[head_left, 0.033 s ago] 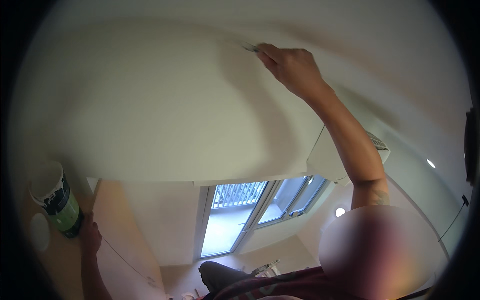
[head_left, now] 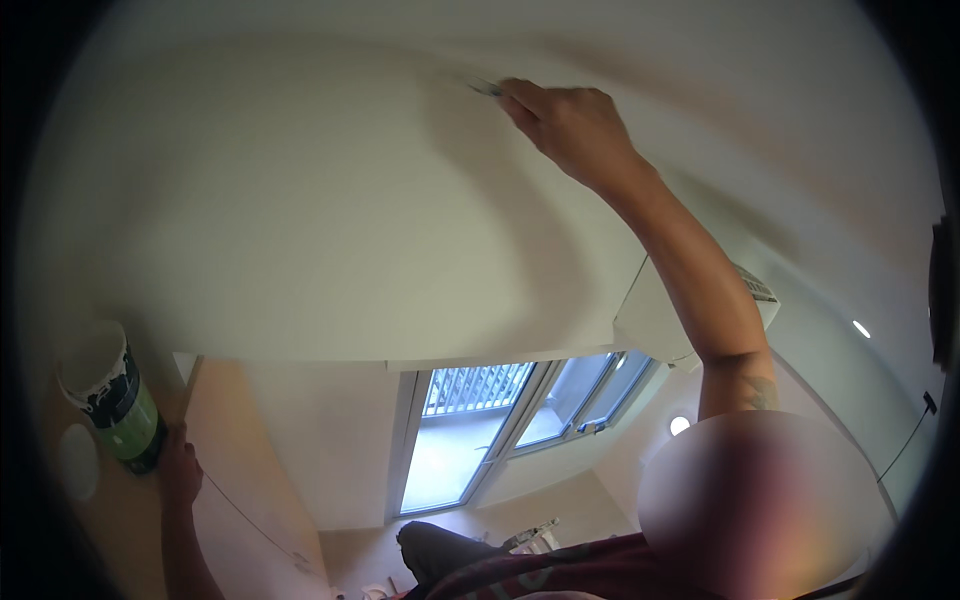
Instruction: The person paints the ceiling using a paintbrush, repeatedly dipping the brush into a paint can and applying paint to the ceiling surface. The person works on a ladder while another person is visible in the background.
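My right hand (head_left: pixel 575 135) is raised high against the pale wall (head_left: pixel 300 220). It is closed around a small paintbrush (head_left: pixel 483 87), whose tip meets the wall close to the line where it joins the ceiling. The handle is hidden in my fingers. At the lower left, a paint bucket (head_left: pixel 130 415) with a green and dark label stands on a wood-coloured surface, its white rim streaked with paint. My left hand (head_left: pixel 181 468) is beside the bucket's base, at the edge of that surface. Its fingers are mostly hidden, so whether it grips the edge or the bucket is unclear.
A round white disc (head_left: pixel 79 463) lies left of the bucket. A white air-conditioning unit (head_left: pixel 660 300) juts out behind my right arm. Below are a glazed door (head_left: pixel 455 430) and windows (head_left: pixel 570 395). A ceiling light (head_left: pixel 862 328) glows at the right.
My right hand has slid slightly left and up along the top of the wall with the paintbrush. My left hand and the bucket have stayed nearly still.
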{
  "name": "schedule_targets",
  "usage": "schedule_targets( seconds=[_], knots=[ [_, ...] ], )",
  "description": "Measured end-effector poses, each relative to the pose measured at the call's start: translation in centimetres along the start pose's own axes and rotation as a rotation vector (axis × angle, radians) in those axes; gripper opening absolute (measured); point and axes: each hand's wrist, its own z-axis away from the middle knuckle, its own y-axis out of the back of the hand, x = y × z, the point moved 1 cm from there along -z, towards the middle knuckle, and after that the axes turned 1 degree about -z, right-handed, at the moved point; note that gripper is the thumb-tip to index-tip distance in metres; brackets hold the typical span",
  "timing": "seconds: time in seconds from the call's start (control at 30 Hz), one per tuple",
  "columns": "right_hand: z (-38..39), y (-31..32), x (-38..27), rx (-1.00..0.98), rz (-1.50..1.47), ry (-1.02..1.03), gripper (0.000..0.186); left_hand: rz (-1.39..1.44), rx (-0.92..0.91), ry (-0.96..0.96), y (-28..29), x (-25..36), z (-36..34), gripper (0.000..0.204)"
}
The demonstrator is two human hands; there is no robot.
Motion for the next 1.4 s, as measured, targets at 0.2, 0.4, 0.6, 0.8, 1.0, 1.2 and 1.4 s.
schedule_targets(
  seconds=[0.2, 0.4, 0.6, 0.8, 1.0, 1.2, 1.4],
  knots=[
    [-4.7, -2.4, -0.5, -0.055, 0.102, 0.107, 0.026, 0.044, 0.068, -0.015, 1.6, 1.1, -1.1, 0.018],
    [-1.1, 0.7, 1.1, -0.231, 0.188, -0.039, 0.023, 0.043, 0.043, 0.026, 2.2, 1.8, -0.9, 0.019],
    [-5.6, -0.4, -3.5, 0.015, -0.002, 0.176, 0.021, 0.03, 0.054, 0.027, 1.5, 1.2, -0.9, 0.019],
    [-7.4, -2.2, -3.9, -0.158, 0.13, 0.147, 0.027, 0.073, 0.038, 0.046, 2.0, 1.5, -1.2, 0.02],
    [-4.0, 0.8, -2.5, -0.196, 0.182, 0.016, 0.022, 0.04, 0.032, 0.041, 2.6, 1.9, -1.2, 0.024],
    [-7.1, -0.8, -5.1, 0.109, 0.006, 0.224, 0.018, 0.049, 0.036, 0.044, 3.2, 2.0, -1.1, 0.024],
    [-8.5, -3.0, -4.0, 0.0, 0.127, 0.221, 0.008, 0.085, 0.045, 0.033, 2.8, 1.8, -1.3, 0.023]
  ],
)
